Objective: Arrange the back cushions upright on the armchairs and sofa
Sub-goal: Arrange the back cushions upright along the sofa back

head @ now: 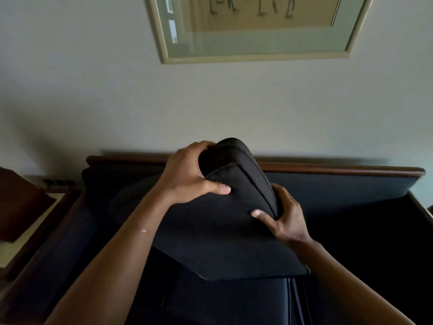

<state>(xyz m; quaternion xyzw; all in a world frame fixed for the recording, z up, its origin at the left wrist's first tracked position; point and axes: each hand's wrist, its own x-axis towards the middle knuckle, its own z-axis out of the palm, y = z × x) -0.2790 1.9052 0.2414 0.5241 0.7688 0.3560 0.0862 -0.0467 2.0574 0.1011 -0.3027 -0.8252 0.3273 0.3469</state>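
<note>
Back cushion (222, 221), dark and piped, is held tilted above the sofa (339, 186) seat, left hand (187, 177) clamped on its top corner, right hand (284, 219) closed on the edge just below. It is not yet upright against the wood-trimmed backrest, so this placement looks midway; another dark cushion (100, 184) seems to stand at the left end, while the right stretch shows bare. Armchairs are out of sight. Behind, a framed picture (255, 43) hangs on a pale wall.

A home sitting room: a dark upholstered sofa (339, 186) with a wooden top rail (against a plain wall), a framed picture (255, 29) hanging above it.
</note>
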